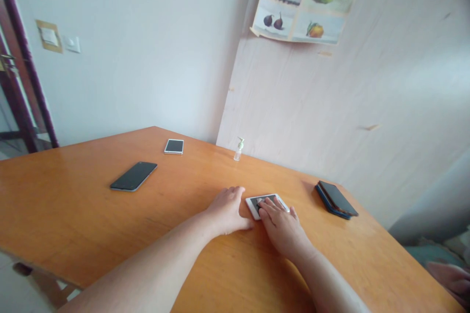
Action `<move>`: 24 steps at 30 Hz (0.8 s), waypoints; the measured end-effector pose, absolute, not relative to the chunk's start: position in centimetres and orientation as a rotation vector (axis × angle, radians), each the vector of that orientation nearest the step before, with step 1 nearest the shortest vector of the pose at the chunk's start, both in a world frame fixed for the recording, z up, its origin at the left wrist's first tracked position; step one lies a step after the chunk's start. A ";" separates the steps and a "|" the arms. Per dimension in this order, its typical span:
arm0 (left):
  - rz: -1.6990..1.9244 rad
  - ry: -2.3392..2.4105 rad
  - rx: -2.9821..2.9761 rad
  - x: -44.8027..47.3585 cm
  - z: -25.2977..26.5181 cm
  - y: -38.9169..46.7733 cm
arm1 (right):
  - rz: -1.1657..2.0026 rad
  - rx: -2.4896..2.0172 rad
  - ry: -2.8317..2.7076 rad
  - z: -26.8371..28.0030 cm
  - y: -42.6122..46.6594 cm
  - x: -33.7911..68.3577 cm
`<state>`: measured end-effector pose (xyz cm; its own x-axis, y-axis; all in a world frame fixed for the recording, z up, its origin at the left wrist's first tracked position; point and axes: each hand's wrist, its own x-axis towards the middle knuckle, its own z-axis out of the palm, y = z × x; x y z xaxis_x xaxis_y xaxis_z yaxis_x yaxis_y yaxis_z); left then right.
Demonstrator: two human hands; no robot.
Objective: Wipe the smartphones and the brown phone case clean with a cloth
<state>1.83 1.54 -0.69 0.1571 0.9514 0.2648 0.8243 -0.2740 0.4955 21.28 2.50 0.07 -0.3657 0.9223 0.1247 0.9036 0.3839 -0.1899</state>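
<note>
A white phone (251,204) with a dark screen lies flat on the wooden table (205,274) in front of me. The fingers of my right hand (284,227) press down on its screen and cover much of it. Under those fingertips shows a small pale piece (260,201), like a bit of cloth or tissue; its kind is not clear. Just left of the phone, my left hand (226,211) rests on its side with thumb and fingers apart. It holds nothing, and a narrow gap seems to separate it from the phone's edge.
A clear pump bottle (237,155) stands near the wall. To the left lie a large dark phone (134,176) and a smaller white-framed phone (174,146). Dark-covered devices (336,199) are stacked at the right edge. Fruit pictures (304,2) hang above.
</note>
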 end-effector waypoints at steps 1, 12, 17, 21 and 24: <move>0.780 1.729 2.189 1.8 -0.8 1.6 | 0.135 -1.674 -2.408 -0.1 2.8 21.5; 0.835 1.719 2.242 2.6 -0.8 1.7 | 0.300 -1.525 -2.436 0.1 2.5 21.1; 0.895 1.683 2.257 2.8 -0.7 1.6 | 0.378 -1.372 -2.474 0.4 1.6 20.7; 0.903 1.674 2.273 2.9 -0.9 1.7 | 0.386 -1.345 -2.499 0.2 1.8 20.7; 0.872 1.671 2.277 2.8 -0.9 1.7 | 0.330 -1.501 -2.400 -0.5 3.0 21.5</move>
